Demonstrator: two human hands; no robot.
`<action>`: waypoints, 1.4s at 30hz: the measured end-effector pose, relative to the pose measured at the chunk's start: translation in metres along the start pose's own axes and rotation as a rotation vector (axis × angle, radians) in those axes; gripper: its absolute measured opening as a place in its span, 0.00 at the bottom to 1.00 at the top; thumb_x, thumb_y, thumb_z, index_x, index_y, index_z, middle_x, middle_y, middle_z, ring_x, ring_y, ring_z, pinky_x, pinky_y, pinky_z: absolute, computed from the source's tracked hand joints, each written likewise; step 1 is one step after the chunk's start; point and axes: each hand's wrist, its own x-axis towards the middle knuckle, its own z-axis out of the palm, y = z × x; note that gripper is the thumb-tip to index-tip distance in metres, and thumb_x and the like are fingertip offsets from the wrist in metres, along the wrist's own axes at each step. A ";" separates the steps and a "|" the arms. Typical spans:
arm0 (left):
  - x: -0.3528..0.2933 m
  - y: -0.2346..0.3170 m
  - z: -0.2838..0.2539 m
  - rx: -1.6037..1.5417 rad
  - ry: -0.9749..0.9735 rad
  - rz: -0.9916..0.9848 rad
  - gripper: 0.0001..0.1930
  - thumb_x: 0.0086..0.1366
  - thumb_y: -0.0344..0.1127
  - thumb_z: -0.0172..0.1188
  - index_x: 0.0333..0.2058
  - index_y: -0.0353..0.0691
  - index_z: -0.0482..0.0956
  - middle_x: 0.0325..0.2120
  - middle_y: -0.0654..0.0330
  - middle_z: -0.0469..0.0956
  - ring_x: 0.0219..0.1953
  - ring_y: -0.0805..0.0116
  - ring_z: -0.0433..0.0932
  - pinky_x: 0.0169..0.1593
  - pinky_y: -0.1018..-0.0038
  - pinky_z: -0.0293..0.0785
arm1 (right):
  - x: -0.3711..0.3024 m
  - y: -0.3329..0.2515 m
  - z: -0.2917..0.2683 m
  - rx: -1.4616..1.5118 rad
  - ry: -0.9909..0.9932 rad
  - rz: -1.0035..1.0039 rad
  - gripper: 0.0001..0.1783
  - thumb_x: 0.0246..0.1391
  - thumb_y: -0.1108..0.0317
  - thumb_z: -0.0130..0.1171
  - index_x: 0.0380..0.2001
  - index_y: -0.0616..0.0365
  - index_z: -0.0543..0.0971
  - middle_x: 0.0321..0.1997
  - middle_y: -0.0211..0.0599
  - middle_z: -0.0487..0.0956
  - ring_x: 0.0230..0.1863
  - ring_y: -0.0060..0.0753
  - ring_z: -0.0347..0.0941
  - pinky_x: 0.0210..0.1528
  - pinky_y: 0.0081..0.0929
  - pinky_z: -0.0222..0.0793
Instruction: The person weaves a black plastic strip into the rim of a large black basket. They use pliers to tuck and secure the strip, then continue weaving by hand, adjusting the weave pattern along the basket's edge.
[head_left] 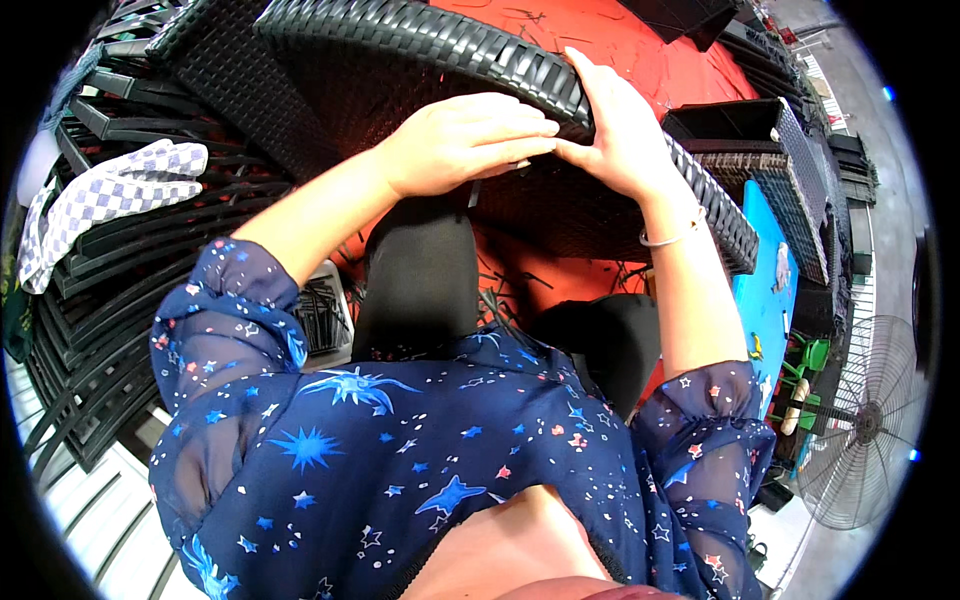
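Note:
A black woven wicker panel (430,42) with a thick braided rim curves across in front of me, above my knees. My right hand (625,140) grips its rim, fingers over the outer side and thumb on the near side. My left hand (455,143) is closed just under the rim, its fingertips close to the right thumb. A small pale bit shows under the left fingers; what they pinch is too small and hidden to name. A short narrow strip (473,194) hangs below that hand.
Black strips litter the red floor covering (520,285). Stacked black frames (110,330) stand at left, a checked cloth glove (120,195) on them. A light bin (335,315) of black pieces sits beside my leg. At right are woven boxes (790,180), a blue board (765,270) and a fan (865,425).

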 end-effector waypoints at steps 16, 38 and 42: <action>0.035 0.038 0.016 -0.096 0.278 -0.317 0.07 0.68 0.30 0.59 0.29 0.37 0.78 0.31 0.55 0.81 0.36 0.56 0.81 0.44 0.62 0.75 | -0.003 -0.005 -0.001 -0.135 -0.003 0.142 0.58 0.35 0.49 0.81 0.67 0.62 0.65 0.52 0.48 0.78 0.53 0.50 0.77 0.56 0.43 0.74; -0.007 0.095 0.012 -0.412 0.377 -0.378 0.13 0.72 0.30 0.49 0.24 0.40 0.70 0.23 0.58 0.72 0.31 0.56 0.74 0.40 0.63 0.74 | -0.035 -0.078 -0.024 0.026 0.023 0.139 0.53 0.35 0.59 0.81 0.64 0.65 0.67 0.52 0.46 0.77 0.50 0.47 0.75 0.56 0.42 0.70; -0.016 0.094 0.007 -0.402 0.316 -0.366 0.08 0.65 0.29 0.57 0.26 0.36 0.74 0.28 0.54 0.73 0.33 0.52 0.75 0.40 0.62 0.74 | -0.042 -0.086 -0.042 0.009 -0.012 0.196 0.51 0.40 0.59 0.78 0.68 0.56 0.66 0.61 0.45 0.74 0.61 0.49 0.71 0.67 0.49 0.62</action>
